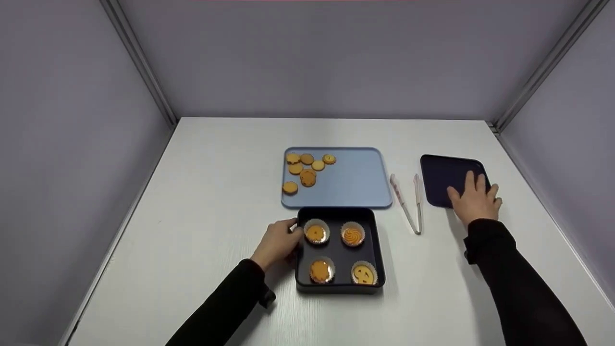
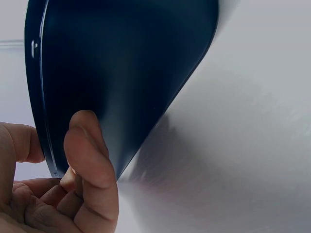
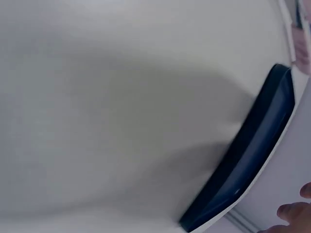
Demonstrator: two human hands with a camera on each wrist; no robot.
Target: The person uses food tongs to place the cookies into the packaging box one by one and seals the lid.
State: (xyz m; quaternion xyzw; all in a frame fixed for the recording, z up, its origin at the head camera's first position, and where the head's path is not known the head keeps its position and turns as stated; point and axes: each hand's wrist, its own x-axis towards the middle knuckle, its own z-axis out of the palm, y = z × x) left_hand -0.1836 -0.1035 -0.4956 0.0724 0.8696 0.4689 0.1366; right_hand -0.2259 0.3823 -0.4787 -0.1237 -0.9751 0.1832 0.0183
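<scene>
My left hand (image 1: pixel 278 241) grips the left wall of a square black box (image 1: pixel 339 265). In the left wrist view, the thumb is on the inner side of the rim and curled fingers (image 2: pixel 92 162) lie against the dark outer wall (image 2: pixel 131 63). Four-cornered inside the box sit cookies in paper cups, among them a swirled one (image 1: pixel 352 236) and a plain one (image 1: pixel 315 233). My right hand (image 1: pixel 475 204), fingers spread, is over the near right part of a dark blue square lid (image 1: pixel 443 175). The right wrist view shows the lid's raised edge (image 3: pixel 243 155) and fingertips (image 3: pixel 291 212) above it.
A light blue tray (image 1: pixel 358 173) lies behind the box, with several cookies (image 1: pixel 308 178) on its left part. Tongs (image 1: pixel 414 221) lie spread between tray and lid. Grey panels (image 1: pixel 307 62) enclose the back and sides of the white table (image 1: pixel 211 192).
</scene>
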